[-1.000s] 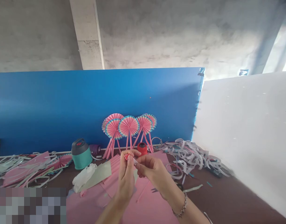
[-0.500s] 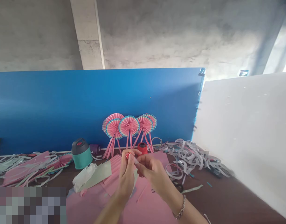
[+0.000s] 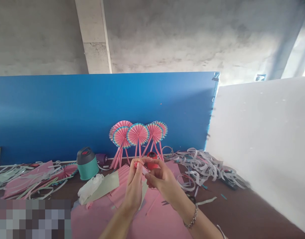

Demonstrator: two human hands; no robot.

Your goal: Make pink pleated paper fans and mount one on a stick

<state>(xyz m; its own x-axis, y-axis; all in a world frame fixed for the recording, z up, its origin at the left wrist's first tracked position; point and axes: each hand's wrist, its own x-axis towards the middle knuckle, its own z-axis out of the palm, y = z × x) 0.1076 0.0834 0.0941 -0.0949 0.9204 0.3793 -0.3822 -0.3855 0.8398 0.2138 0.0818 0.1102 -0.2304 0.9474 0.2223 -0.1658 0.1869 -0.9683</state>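
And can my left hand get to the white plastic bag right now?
Probably yes: only paper lies between the left hand and the bag, though the fingers hold a small red piece.

The left hand [image 3: 134,191] and right hand [image 3: 167,186] are bare, as are the visible forearms [image 3: 117,220] (a silvery chain-link bracelet [image 3: 193,219] circles the right wrist [image 3: 185,206]).
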